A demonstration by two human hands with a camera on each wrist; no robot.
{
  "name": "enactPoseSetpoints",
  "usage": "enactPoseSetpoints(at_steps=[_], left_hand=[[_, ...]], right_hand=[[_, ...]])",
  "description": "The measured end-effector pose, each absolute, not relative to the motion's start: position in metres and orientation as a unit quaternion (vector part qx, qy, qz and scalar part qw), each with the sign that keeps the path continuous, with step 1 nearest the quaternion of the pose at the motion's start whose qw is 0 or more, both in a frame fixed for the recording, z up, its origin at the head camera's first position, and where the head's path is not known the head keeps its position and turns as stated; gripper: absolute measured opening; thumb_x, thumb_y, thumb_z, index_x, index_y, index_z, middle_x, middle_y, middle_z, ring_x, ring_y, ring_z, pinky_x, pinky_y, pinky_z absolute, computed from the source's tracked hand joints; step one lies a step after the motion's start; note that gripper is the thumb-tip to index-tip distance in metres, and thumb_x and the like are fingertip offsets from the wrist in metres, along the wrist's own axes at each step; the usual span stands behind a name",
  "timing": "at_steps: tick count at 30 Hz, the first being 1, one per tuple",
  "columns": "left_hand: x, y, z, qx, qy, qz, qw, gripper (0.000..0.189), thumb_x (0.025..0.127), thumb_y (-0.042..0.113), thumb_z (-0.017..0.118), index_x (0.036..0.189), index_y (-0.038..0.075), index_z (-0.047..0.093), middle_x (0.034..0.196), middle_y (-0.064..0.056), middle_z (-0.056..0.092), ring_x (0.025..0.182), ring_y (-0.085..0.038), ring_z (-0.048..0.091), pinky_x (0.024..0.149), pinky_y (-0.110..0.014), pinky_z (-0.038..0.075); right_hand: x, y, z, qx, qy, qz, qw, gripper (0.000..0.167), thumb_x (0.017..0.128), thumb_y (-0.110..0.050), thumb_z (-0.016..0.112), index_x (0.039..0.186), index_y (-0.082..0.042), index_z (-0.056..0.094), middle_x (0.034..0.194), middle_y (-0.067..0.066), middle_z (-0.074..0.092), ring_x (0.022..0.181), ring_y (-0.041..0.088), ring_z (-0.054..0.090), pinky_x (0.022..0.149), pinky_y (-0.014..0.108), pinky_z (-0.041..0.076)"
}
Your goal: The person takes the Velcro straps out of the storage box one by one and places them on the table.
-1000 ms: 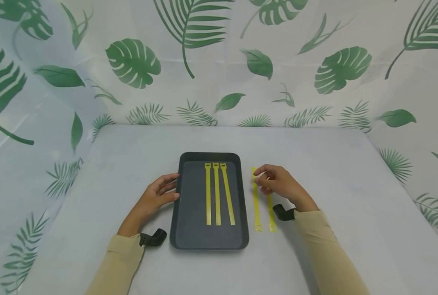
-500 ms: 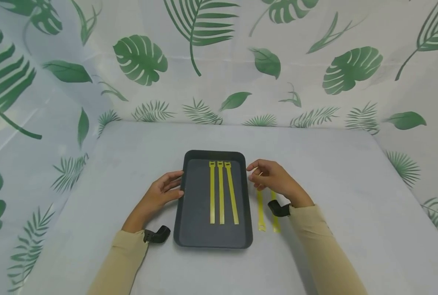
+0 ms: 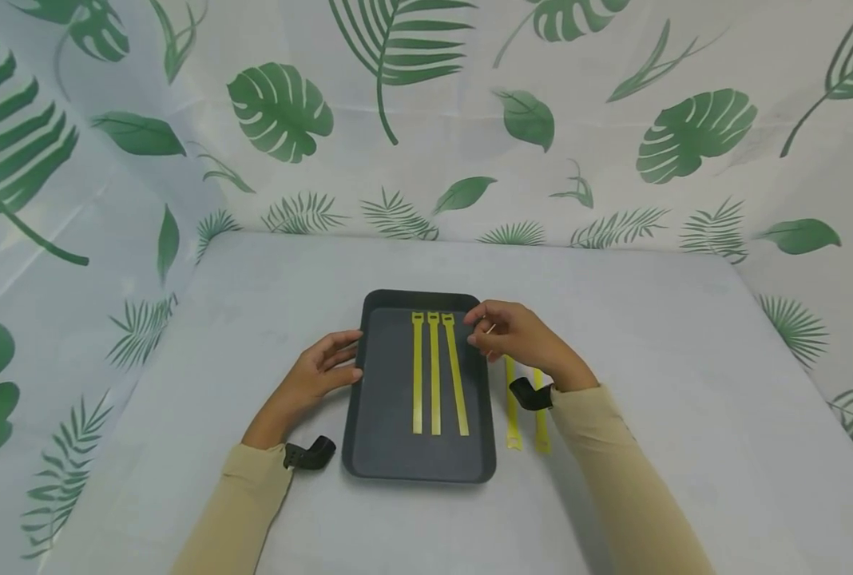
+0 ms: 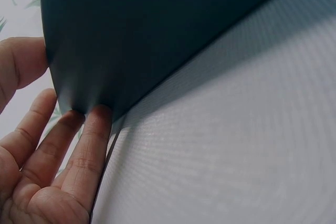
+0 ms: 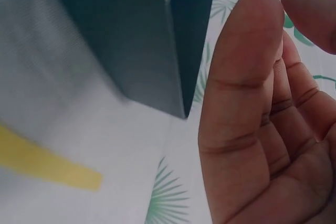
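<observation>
A dark grey rectangular tray [image 3: 383, 447] lies on the table with three yellow slotted-head cable straps [image 3: 417, 375] set lengthwise inside. My left hand [image 3: 304, 391] has its fingertips against the tray's left side; in the left wrist view its fairly straight fingers [image 4: 86, 161] meet the wall. Over the tray's upper right rim hovers my right hand [image 3: 523, 339], loosely bent. Its thumb and fingers [image 5: 241, 103] show nothing between them in the right wrist view. Two more yellow straps [image 3: 513, 407] lie right of the tray, their upper ends hidden under that hand.
A pale cloth covers the table [image 3: 290, 279], and a leaf-print sheet [image 3: 398, 120] rises behind it and at both sides. Black wrist cameras [image 3: 311, 454] sit at the beige cuffs.
My right hand has moved left and slightly away from me, from over the loose straps to the tray's upper right rim. The left hand stays at the tray; the head view shifts slightly.
</observation>
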State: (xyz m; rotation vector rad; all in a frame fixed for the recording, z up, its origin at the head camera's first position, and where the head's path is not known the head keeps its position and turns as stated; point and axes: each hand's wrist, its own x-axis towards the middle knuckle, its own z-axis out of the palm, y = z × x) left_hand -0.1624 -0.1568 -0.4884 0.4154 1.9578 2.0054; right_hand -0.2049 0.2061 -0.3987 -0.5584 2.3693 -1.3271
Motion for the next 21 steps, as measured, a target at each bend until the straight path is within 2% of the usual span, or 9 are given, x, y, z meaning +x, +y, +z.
enactPoseSetpoints(at_steps=[5, 11, 16, 21], left_hand=[[-0.163, -0.157, -0.488, 0.145, 0.684, 0.698, 0.151, 0.067, 0.102, 0.0, 0.069, 0.161, -0.01, 0.038, 0.168, -0.031, 0.036, 0.155, -0.051, 0.036, 0.104, -0.027, 0.056], [-0.164, -0.157, -0.487, 0.148, 0.682, 0.7, 0.154, 0.067, 0.102, 0.001, 0.069, 0.16, -0.01, 0.038, 0.169, -0.031, 0.035, 0.155, -0.051, 0.035, 0.105, -0.028, 0.056], [-0.164, -0.157, -0.487, 0.147, 0.682, 0.699, 0.156, 0.068, 0.102, 0.004, 0.071, 0.161, -0.009, 0.038, 0.169, -0.03, 0.036, 0.155, -0.05, 0.036, 0.106, -0.029, 0.056], [-0.163, -0.157, -0.486, 0.148, 0.683, 0.699, 0.153, 0.068, 0.102, 0.002, 0.07, 0.161, -0.01, 0.038, 0.168, -0.031, 0.036, 0.155, -0.05, 0.036, 0.106, -0.028, 0.056]], right_hand=[[-0.207, 0.198, -0.395, -0.208, 0.832, -0.475, 0.197, 0.031, 0.105, -0.002, 0.066, 0.132, 0.013, 0.061, 0.096, 0.011, 0.065, 0.079, 0.026, 0.066, 0.074, 0.044, 0.063], [-0.211, 0.188, -0.394, -0.208, 0.828, -0.473, 0.218, 0.031, 0.106, -0.002, 0.063, 0.133, 0.013, 0.061, 0.102, 0.019, 0.069, 0.085, 0.029, 0.067, 0.075, 0.035, 0.061], [-0.215, 0.178, -0.394, -0.218, 0.832, -0.46, 0.22, 0.032, 0.105, -0.003, 0.065, 0.133, 0.011, 0.063, 0.1, 0.014, 0.069, 0.088, 0.036, 0.07, 0.078, 0.038, 0.062], [-0.219, 0.168, -0.394, -0.242, 0.831, -0.447, 0.225, 0.031, 0.105, -0.002, 0.065, 0.133, 0.011, 0.064, 0.104, 0.02, 0.072, 0.09, 0.038, 0.071, 0.08, 0.042, 0.063]])
